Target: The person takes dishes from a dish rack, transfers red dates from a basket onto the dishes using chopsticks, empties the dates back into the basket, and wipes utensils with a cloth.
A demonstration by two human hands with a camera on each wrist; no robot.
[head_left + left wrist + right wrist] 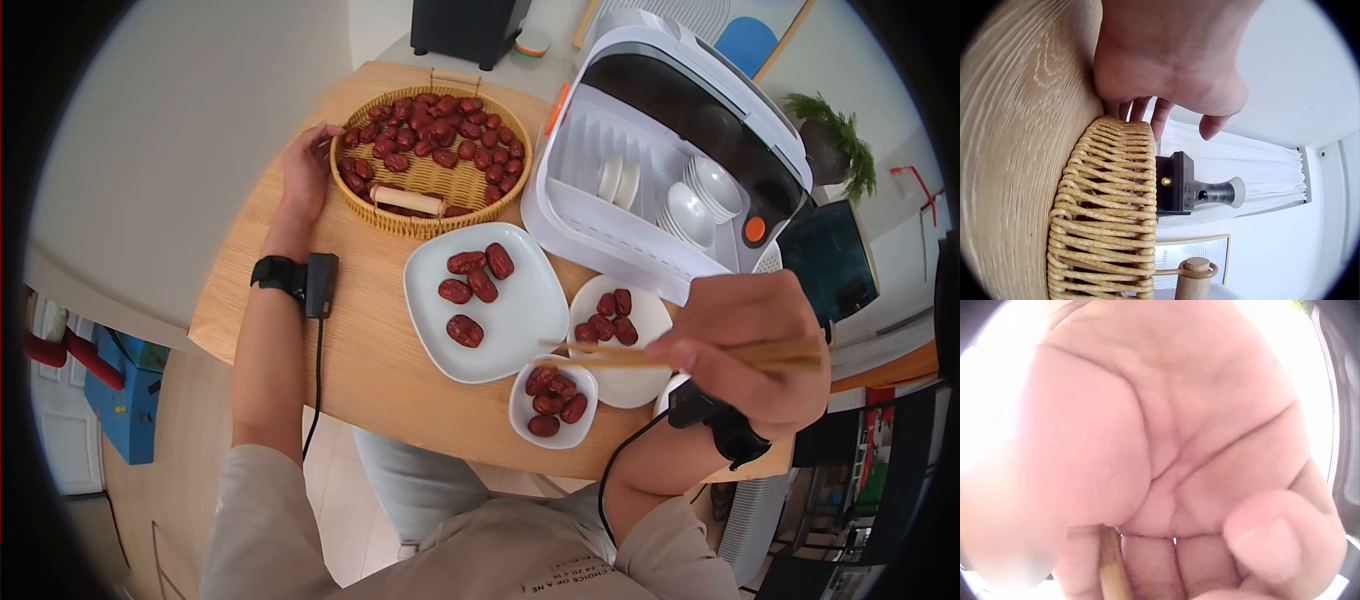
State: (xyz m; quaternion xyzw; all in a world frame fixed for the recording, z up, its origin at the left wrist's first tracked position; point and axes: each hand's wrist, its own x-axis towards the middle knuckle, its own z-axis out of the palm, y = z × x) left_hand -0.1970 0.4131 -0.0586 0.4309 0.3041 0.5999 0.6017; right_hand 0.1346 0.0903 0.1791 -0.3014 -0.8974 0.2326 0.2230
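Head view: basket [455, 183], plates [530, 310], bowl [522, 408] hold dates [482, 286]; hands: left [305, 168] relaxed, right [752, 335] gripping chopsticks [785, 353].

The woven basket [1110, 215] is carried by the worktop [1010, 144]. Just beside it the left hand [1169, 65] is seen, fingers [1160, 115] partly hidden. A wooden handle [1194, 279] is fixed to the basket; behind the basket, a black device [1181, 181], white curtain [1260, 169] and framed picture [1175, 255] are seen.
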